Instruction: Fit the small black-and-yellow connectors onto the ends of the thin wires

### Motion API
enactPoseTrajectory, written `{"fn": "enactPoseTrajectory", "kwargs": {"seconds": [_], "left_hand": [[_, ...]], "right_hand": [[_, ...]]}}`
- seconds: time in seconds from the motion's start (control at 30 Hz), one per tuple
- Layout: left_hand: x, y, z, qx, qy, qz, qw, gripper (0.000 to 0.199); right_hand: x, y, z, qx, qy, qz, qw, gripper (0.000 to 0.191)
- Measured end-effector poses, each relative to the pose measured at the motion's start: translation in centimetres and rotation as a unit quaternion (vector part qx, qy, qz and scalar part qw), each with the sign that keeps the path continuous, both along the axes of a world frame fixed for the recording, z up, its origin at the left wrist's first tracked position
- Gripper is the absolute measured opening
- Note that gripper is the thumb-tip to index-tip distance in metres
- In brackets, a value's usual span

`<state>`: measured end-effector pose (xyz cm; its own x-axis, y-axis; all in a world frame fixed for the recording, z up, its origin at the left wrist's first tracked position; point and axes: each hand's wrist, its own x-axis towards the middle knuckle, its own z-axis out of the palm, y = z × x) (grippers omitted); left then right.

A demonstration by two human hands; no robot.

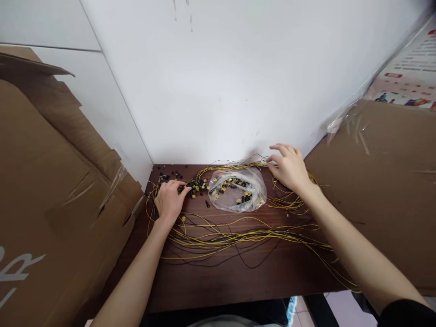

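My left hand (169,200) rests at the left of the table, thumb and index finger drawn close together beside a cluster of small black and yellow connectors (197,186). What lies between those fingertips, if anything, is too small to make out. Above the right end of a bundle of yellow and black wires (235,167), my right hand (289,167) has its fingers curved and apart. A thin dark wire passes near its fingertips, but no grip on it shows. Between the hands lies a clear plastic bag (238,206) with several connectors in it.
More yellow and black wires (252,235) stretch across the dark brown table (204,288). Cardboard stands on the left (68,190) and right (374,181). A white wall (231,91) rises behind. Small black pieces (175,174) are scattered at the back left.
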<state>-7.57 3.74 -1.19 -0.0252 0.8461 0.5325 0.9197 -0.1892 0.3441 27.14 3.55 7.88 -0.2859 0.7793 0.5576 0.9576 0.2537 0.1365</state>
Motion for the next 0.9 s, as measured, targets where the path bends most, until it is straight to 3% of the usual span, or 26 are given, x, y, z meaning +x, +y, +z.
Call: {"fn": "enactPoseTrajectory", "kwargs": {"seconds": [0.17,0.37,0.5,0.77,0.9], "left_hand": [[0.5,-0.2,0.0,-0.015,0.015,-0.020,1.000,0.026],[-0.3,-0.5,0.5,-0.036,-0.031,-0.065,0.997,0.024],[-1.7,-0.6,0.9,-0.070,-0.063,-0.079,0.992,0.022],[-2.8,-1.4,2.9,-0.138,0.002,-0.218,0.966,0.025],[-3.2,-1.4,3.1,-0.142,0.016,-0.197,0.970,0.027]], "right_hand": [[-5.3,-2.2,-1.4,-0.044,0.095,0.131,0.986,0.013],[-9.1,-3.2,-4.0,-0.134,0.204,0.202,0.949,0.013],[-10.4,-3.9,-5.7,-0.176,0.226,0.231,0.930,0.013],[-11.3,-5.3,-7.8,-0.220,0.182,0.254,0.924,0.027],[-11.5,-5.5,-7.6,-0.203,0.158,0.258,0.931,0.036]]}}
